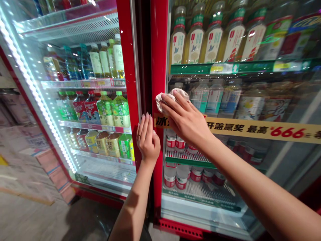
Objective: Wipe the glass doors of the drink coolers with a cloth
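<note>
A crumpled white cloth (160, 100) lies under the fingers of my right hand (187, 117), pressed against the glass door of the right-hand drinks fridge, close to its red frame (158, 73). Just below the cloth, a yellow banner (235, 129) with Chinese lettering and a red 666 runs across the glass; my right hand and forearm cover part of it. Lower and to the left, my left hand (147, 139) rests upright by the edge of that red frame, its fingers stretched out and side by side. I see nothing held in it.
To the left stands another lit fridge with a red frame (126, 50) and several shelves of bottles. Bottles (195, 40) fill shelves behind the right-hand glass. Stacked cartons (56, 174) stand on the grey floor (30, 217) at the far left.
</note>
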